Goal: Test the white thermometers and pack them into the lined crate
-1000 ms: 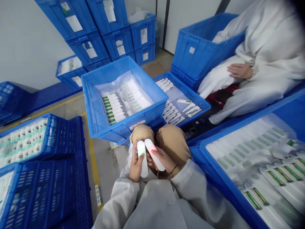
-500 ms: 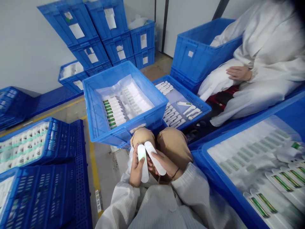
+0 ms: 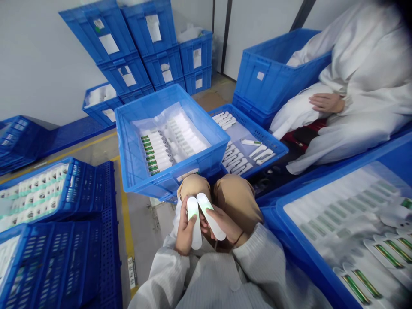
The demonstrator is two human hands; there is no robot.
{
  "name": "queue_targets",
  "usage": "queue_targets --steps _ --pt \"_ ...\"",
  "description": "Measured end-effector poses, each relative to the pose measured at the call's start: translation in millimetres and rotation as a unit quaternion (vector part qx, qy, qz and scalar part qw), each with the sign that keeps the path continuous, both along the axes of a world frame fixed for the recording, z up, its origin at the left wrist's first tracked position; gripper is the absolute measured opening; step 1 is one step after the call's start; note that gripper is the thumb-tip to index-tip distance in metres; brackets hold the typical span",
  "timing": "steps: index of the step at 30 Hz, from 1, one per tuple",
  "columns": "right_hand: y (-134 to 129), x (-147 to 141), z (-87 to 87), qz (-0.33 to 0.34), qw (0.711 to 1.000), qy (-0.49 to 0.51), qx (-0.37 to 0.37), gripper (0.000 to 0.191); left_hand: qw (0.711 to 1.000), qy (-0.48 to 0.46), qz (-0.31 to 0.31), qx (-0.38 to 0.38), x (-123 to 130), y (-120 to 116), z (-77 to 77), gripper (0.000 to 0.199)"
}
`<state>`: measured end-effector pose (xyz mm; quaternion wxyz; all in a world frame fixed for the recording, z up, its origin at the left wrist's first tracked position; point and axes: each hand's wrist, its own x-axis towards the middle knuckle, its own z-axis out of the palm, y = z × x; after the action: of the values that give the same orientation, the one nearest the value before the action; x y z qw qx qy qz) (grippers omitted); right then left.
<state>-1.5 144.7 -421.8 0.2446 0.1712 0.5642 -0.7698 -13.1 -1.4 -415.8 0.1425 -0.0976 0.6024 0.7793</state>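
Crates at eleven o'clock, left hand and right hand each grip a device (glowing green), best kept steady, face-up.

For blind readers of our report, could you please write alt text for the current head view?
A person's left hand and right hand each hold a white device with a green glow, near tan knees. Ahead, a blue crate holds rows of white items; a co-worker in white sits at right.
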Motion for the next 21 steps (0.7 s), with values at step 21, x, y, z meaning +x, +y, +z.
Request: queue_targets --steps 21 --pt "25.3 10.7 8.9 -0.07 0.969 0.224 0.079 0.074 0.973 0.137 -0.139 -0.122 12.5 19.2 -45.5 0.093"
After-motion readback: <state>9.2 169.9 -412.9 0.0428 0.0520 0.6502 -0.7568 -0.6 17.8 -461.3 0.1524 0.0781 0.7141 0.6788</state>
